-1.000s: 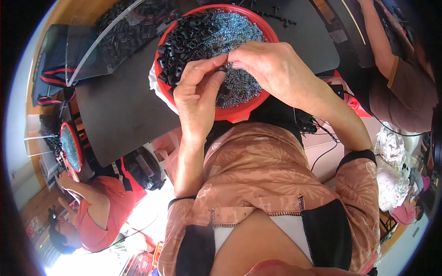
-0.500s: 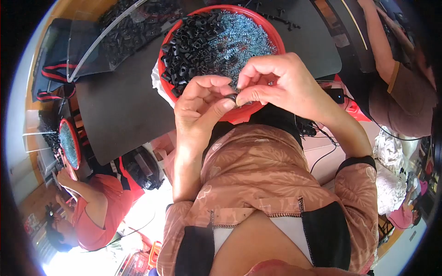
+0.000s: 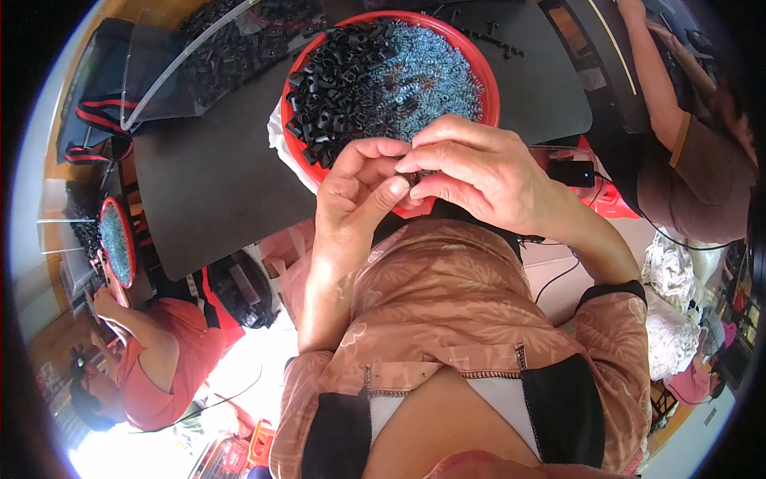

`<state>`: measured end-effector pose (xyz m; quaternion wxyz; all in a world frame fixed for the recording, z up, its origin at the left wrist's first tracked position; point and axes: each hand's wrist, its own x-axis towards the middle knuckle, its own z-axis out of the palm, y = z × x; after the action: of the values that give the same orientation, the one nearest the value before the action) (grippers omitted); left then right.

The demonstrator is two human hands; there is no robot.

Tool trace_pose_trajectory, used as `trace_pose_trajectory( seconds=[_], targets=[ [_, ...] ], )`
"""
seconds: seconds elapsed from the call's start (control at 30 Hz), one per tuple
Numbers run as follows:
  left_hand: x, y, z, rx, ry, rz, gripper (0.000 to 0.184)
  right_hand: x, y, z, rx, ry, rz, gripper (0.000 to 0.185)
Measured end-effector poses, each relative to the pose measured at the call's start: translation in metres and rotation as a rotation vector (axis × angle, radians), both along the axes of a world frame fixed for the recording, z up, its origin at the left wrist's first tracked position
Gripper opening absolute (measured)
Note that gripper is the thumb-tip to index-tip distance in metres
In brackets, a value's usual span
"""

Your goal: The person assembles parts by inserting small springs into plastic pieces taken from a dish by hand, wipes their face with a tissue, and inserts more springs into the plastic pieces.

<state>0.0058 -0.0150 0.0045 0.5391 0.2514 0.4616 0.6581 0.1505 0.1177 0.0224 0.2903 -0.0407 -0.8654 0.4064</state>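
My left hand and my right hand meet just over the near rim of a red basin. Between their fingertips is a small black part, mostly covered by the fingers. My left thumb and index finger pinch it from one side. From the other side, my right thumb and fingers close on it, and whatever else they may hold is hidden. Inside the basin, black plastic pieces fill the left, and small silvery-blue metal pieces like springs fill the right.
The basin stands at a dark table. Beyond it lie black parts behind a clear panel and black strips. A person in red sits left near another basin; another person's arm is at right. A cable hangs there.
My right hand has turned and its fingers have come down over the small part, closer to my left fingertips. My left hand has shifted slightly right and toward my body.
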Motion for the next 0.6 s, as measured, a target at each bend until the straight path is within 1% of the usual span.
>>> trace_pose_trajectory(
  seconds=[0.07, 0.13, 0.2, 0.3, 0.5, 0.6],
  targets=[
    [-0.001, -0.003, -0.005, 0.013, 0.007, 0.048, 0.023, -0.005, 0.004, 0.001, -0.060, 0.027, -0.030, 0.018],
    [-0.005, -0.006, -0.011, 0.013, -0.009, 0.069, 0.020, -0.012, 0.020, -0.002, 0.010, -0.070, -0.127, 0.014],
    [-0.007, -0.007, -0.018, 0.077, -0.035, 0.065, 0.016, -0.020, 0.038, -0.007, 0.081, -0.185, -0.244, 0.013],
    [-0.005, -0.006, -0.017, 0.105, -0.042, 0.069, 0.012, -0.039, 0.060, -0.029, 0.240, -0.215, -0.331, 0.012],
    [-0.008, -0.006, -0.019, 0.099, -0.035, 0.058, 0.013, -0.067, 0.062, -0.040, 0.366, -0.333, -0.355, 0.011],
    [-0.009, -0.006, -0.019, 0.093, -0.067, 0.042, 0.014, -0.070, 0.063, -0.040, 0.370, -0.359, -0.327, 0.011]
  ],
)
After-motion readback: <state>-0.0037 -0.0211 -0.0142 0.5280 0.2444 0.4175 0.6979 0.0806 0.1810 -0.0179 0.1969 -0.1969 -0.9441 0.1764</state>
